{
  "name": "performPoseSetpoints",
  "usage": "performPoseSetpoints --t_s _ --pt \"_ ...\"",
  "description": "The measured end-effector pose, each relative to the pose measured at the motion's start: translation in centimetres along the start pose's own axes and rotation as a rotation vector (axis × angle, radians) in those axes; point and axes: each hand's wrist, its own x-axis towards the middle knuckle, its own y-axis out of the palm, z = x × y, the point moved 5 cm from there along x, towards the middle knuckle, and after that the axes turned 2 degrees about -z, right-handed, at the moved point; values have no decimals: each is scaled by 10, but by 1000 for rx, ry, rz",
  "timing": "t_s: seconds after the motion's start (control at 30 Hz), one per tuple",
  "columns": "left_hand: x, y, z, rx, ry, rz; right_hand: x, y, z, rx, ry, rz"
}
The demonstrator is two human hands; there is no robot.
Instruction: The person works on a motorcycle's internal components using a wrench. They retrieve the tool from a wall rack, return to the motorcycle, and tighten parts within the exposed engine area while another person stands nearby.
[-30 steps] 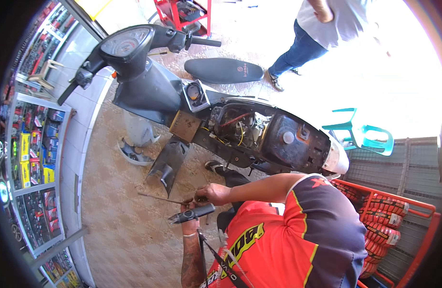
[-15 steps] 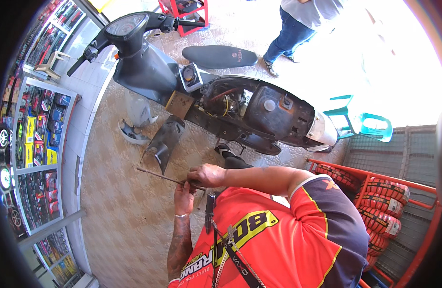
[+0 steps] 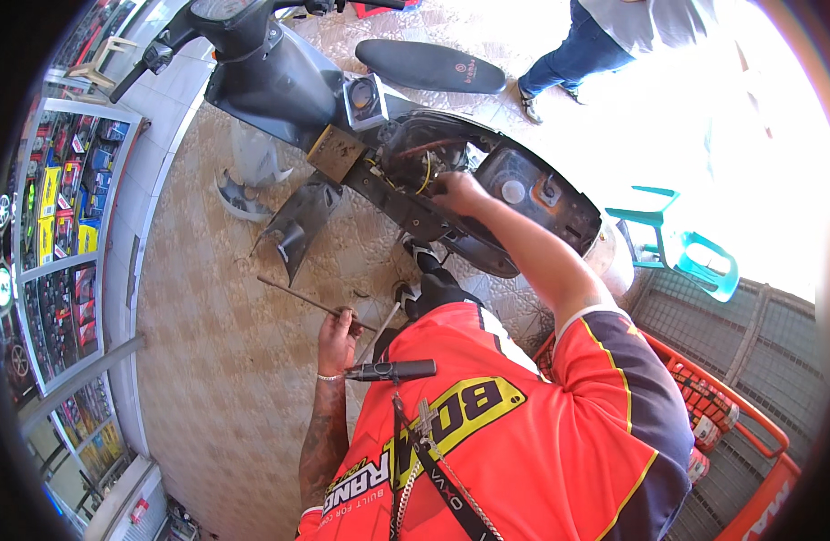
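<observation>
bright glare bleaches the upper right (straight edges bend toward the dark rim).

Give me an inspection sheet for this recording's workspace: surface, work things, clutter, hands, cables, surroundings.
Surface: tan patterned floor.
Work things: dark scooter, its middle open and its inner parts exposed; long thin rod in the left hand.
Clutter: black seat, dark panel and pale panel pieces, loose on the floor beside the scooter.
Hands: left hand grips the rod; right hand is at the scooter's open middle, fingertips not clear.
Cables: yellow cable in the open middle, near the right hand; on the floor, nothing seen.
Surroundings: display shelves to the left; person in jeans, teal chair and red rack to the right.
</observation>
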Motion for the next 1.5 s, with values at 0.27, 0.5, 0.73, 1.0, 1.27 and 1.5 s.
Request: performPoseSetpoints --t_s 0.27,0.5,0.73,1.0,1.27,1.5 --pt "1 21 4 30 -40 -121 49 43 -65 -366 -26 337" --pt "3 35 12 30 -71 -164 47 44 -58 -472 146 351" --pt "6 42 13 36 -70 -163 45 53 -76 -459 164 291" --pt "7 33 23 92 -59 -158 29 73 -61 -636 3 208" --pt "15 35 25 237 -125 -71 24 63 -44 -529 83 217" --pt "13 40 19 218 -144 -75 19 66 -40 -604 -181 387"
